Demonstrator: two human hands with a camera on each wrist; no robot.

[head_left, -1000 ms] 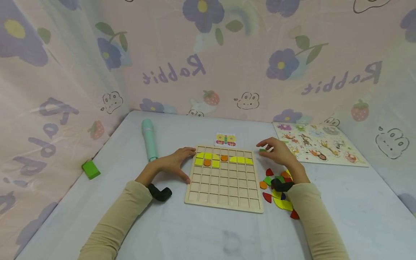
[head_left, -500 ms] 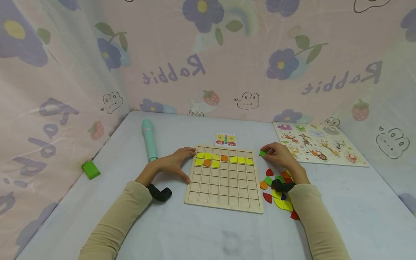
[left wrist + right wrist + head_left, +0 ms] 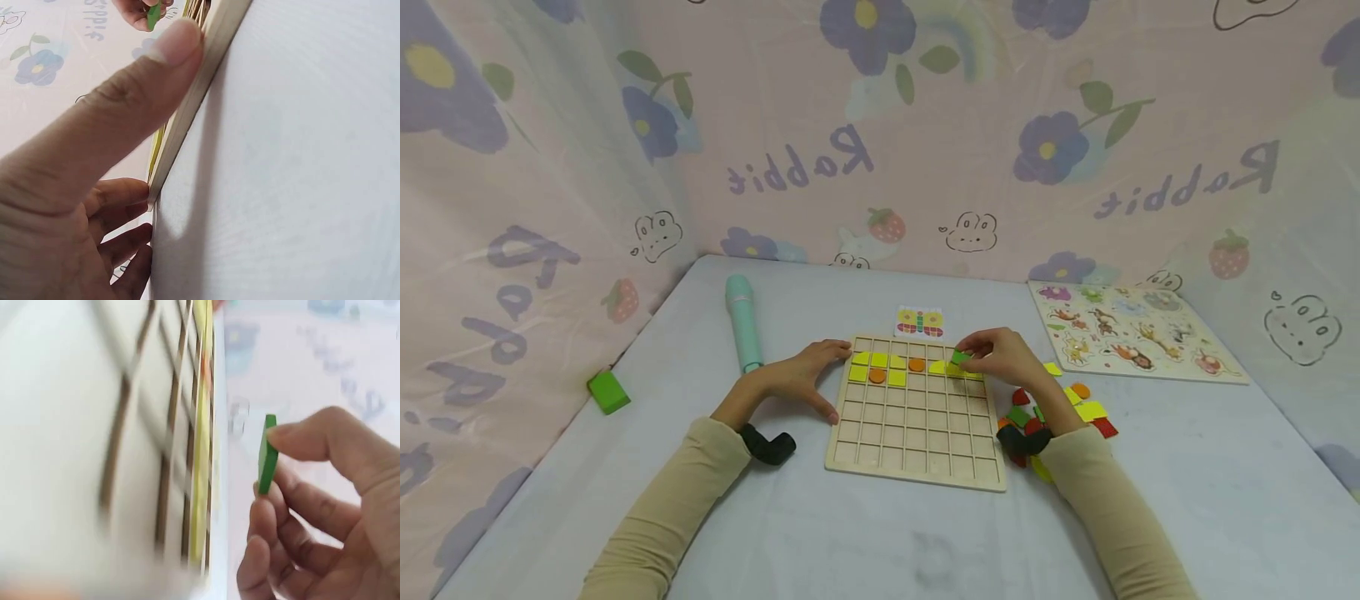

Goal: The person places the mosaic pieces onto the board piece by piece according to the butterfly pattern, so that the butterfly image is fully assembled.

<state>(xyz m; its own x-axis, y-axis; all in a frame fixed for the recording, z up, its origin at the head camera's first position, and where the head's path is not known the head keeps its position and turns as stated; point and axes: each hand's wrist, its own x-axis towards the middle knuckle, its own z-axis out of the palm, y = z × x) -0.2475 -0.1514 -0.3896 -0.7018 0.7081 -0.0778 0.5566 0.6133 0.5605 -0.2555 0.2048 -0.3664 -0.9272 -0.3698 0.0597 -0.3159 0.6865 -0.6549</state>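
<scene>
A wooden grid board [image 3: 917, 425] lies on the table, with yellow pieces [image 3: 897, 377] and two orange discs [image 3: 917, 365] set in its upper rows. My left hand [image 3: 801, 379] rests along the board's left edge, thumb and fingers spread; in the left wrist view the thumb [image 3: 125, 94] lies against the edge. Over the board's upper right, my right hand [image 3: 1003, 358] pinches a green square piece [image 3: 269, 455] between thumb and fingertips. In the head view that green piece overlaps the yellow ones. A small butterfly pattern card [image 3: 921, 322] lies just beyond the board.
Loose red, yellow, green and orange pieces [image 3: 1092, 411] are scattered right of the board, partly under the right wrist. An animal puzzle board [image 3: 1138, 333] lies at the back right. A mint microphone [image 3: 744, 325] and a green block [image 3: 608, 392] are on the left.
My right hand has picked up the green square from beside the board and carried it left over the board's upper right. The left hand stays at the board's edge.
</scene>
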